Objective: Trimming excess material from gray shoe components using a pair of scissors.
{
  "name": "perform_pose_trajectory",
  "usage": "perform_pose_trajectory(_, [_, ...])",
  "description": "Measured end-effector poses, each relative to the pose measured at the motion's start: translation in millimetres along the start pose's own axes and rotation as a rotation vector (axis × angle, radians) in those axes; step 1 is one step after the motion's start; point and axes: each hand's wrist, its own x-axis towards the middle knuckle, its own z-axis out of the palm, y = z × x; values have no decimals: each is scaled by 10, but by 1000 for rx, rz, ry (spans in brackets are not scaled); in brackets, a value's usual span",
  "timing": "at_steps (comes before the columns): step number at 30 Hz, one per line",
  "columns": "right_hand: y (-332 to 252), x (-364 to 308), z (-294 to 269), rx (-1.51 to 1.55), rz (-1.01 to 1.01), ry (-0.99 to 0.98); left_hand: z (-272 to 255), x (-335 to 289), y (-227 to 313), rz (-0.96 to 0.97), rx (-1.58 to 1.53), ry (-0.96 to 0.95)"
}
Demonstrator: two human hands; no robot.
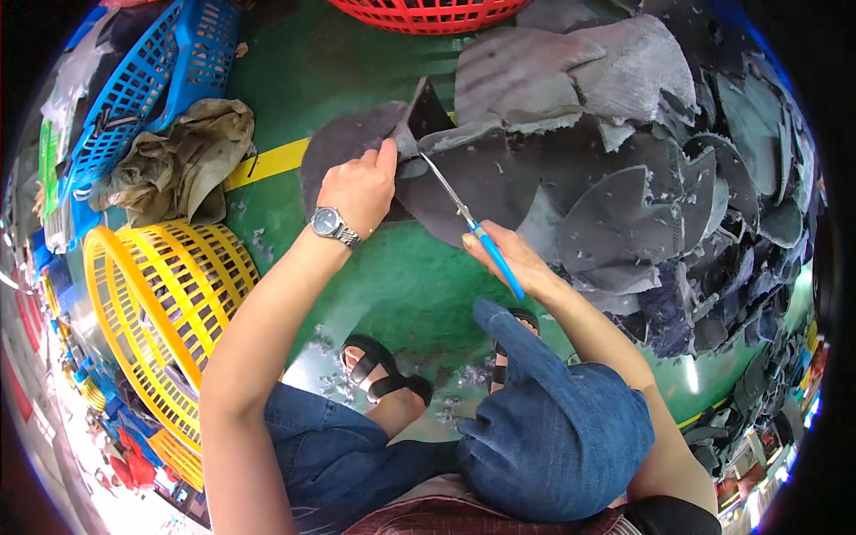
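My left hand (358,189), with a wristwatch on the wrist, is closed on the edge of a dark grey sheet (352,134), fingers bunched and thumb pointing up. A flap of that material stands up beside the thumb. My right hand (513,254) grips blue-handled scissors (486,239), their narrow blades pointing up and left. The blade tips reach the material just right of my left hand. Below the blades lies another dark, rounded piece (477,183). How far the blades are apart is hard to tell.
On the right spreads a large heap of dark grey scraps (624,205). A yellow basket (183,285) lies tipped at left, below a crumpled brown sack (192,152) and blue baskets (134,98). A red basket (428,13) stands at the top. Yellow tape (267,165) crosses the green floor (357,294).
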Motion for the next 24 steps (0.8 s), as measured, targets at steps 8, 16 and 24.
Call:
perform_pose_trajectory(8, [99, -59, -18, 3, 95, 97, -148, -86, -401, -326, 124, -210])
perform_pose_trajectory(16, [593, -273, -116, 27, 322, 151, -1212, 191, -137, 123, 268, -370])
perform_pose_trajectory(24, [621, -149, -305, 25, 273, 327, -148, 1052, 151, 395, -322, -311])
